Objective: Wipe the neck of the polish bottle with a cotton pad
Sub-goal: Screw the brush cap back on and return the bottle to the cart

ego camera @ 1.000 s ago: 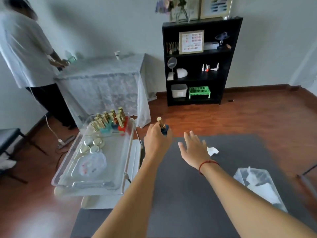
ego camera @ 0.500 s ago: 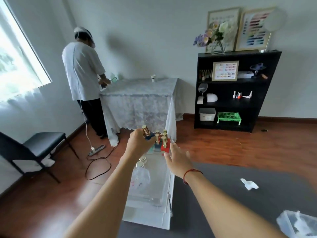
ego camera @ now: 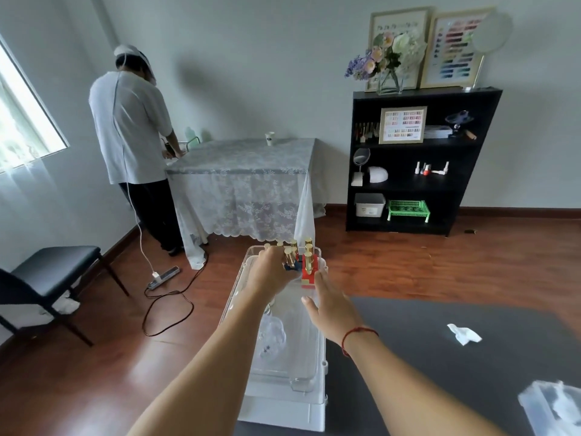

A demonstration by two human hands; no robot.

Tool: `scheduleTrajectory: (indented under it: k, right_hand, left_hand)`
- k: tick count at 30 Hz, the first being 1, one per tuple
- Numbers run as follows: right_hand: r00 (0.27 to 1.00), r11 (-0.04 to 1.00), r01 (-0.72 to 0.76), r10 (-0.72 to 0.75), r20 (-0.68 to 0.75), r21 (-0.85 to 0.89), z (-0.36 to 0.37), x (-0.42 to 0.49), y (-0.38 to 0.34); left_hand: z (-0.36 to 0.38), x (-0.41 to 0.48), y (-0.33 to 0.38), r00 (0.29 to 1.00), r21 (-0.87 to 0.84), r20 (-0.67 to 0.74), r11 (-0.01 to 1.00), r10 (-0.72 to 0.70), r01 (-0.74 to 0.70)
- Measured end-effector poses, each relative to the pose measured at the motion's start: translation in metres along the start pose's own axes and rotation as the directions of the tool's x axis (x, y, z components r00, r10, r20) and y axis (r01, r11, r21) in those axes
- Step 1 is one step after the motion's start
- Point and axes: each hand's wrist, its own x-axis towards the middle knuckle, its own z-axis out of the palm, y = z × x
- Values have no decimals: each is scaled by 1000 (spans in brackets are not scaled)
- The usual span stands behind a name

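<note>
Curled fingers (ego camera: pixel 280 259) of the left hand (ego camera: pixel 273 273) grip the blue polish bottle (ego camera: pixel 290 259) at the clear tray's (ego camera: pixel 239 297) 12 o'clock end. Other gold-capped bottles (ego camera: pixel 308 247) crowd it from 12 to 3 o'clock. The right hand (ego camera: pixel 330 306) is spread flat at its 5 o'clock, with a crumpled white pad (ego camera: pixel 463 333) well apart at 3 o'clock.

Both arms outstretched; left hand (ego camera: pixel 273 272) curled in a grip, right hand (ego camera: pixel 330 306) flat-fingered.

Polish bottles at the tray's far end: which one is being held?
The dark blue bottle with the gold cap, held in the left grip. The red bottle and the other gold-capped ones beside it stand free in the tray.
</note>
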Motion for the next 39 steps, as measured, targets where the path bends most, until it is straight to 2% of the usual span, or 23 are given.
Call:
scheduleTrajectory:
  k: [7,20,27,39]
  right_hand:
    - [1000,1000,-16,15,-5,-15,0,1,-1]
    - [999,998,-33,34,6,-49,3,1,-2]
    - [999,999,-44,44,9,-24,3,0,-4]
    - [998,998,-57,57,-6,-25,6,4,-5]
  left_hand:
    - [9,11,-2,1000,147,21,989,15,-18]
    - [26,15,-19,992,60,117,996,53,-60]
    - [25,17,-17,994,19,17,994,107,-107]
    - [26,22,-14,993,24,-74,995,94,-93]
